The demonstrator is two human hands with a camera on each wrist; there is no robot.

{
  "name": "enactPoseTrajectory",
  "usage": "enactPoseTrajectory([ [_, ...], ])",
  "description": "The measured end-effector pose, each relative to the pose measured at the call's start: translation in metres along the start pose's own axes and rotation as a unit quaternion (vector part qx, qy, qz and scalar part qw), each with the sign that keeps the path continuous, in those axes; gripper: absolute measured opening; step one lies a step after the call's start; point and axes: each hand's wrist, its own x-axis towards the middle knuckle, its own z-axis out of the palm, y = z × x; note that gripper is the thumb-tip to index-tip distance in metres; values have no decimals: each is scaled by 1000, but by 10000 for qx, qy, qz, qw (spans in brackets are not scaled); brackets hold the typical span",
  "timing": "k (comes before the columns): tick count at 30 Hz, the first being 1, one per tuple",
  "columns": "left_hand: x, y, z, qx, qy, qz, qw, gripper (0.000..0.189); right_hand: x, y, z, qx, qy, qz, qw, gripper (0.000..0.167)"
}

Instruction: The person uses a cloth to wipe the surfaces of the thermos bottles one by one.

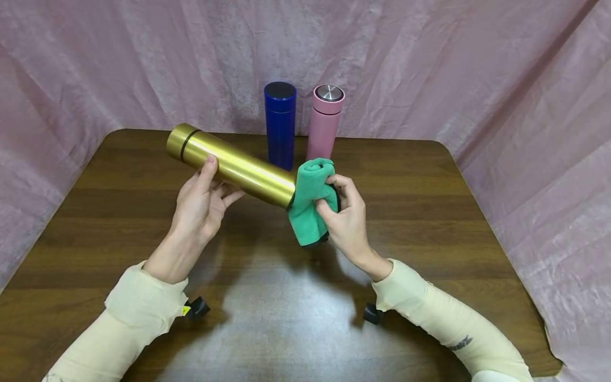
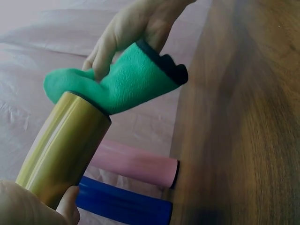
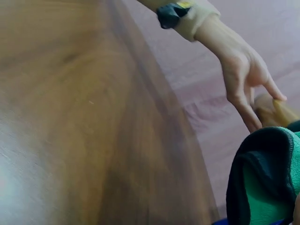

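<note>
Tilted above the table, a gold thermos bottle [image 1: 241, 167] is gripped by my left hand [image 1: 198, 207], thumb on its upper side and fingers beneath. Its capped end points up and left, its base down and right. My right hand [image 1: 348, 215] pinches a folded green cloth [image 1: 309, 204] with a dark edging, pressed against the bottle's base. In the left wrist view the cloth [image 2: 126, 79] lies over the base rim of the bottle [image 2: 65, 145]. The right wrist view shows the cloth's dark-edged folds [image 3: 267, 187], with only a sliver of the right hand visible.
Behind the cloth stand a blue bottle [image 1: 280, 127] with a black top and a pink bottle [image 1: 325, 124] with a silver top, both upright. They are near the back edge of the brown wooden table [image 1: 406, 175]. A pink curtain [image 1: 200, 63] hangs behind.
</note>
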Motion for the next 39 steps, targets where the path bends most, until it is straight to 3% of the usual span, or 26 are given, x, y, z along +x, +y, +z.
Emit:
enactPoseTrajectory([
  [8,-1,-2,2,-235,70,59,9997,29,5,10,-2,2,-135,660,9977,34],
  [14,0,-5,4,-431,93,107,9990,26,-9,15,1,160,-331,1235,9917,34],
  [22,3,-5,8,-637,126,108,9978,26,-28,13,10,376,-388,1534,9867,33],
  [31,3,-6,9,-726,225,30,9971,27,-44,2,17,352,-497,1457,9874,33],
  [39,3,-6,8,-717,311,-63,9969,27,-53,-9,21,45,-476,670,9966,34],
])
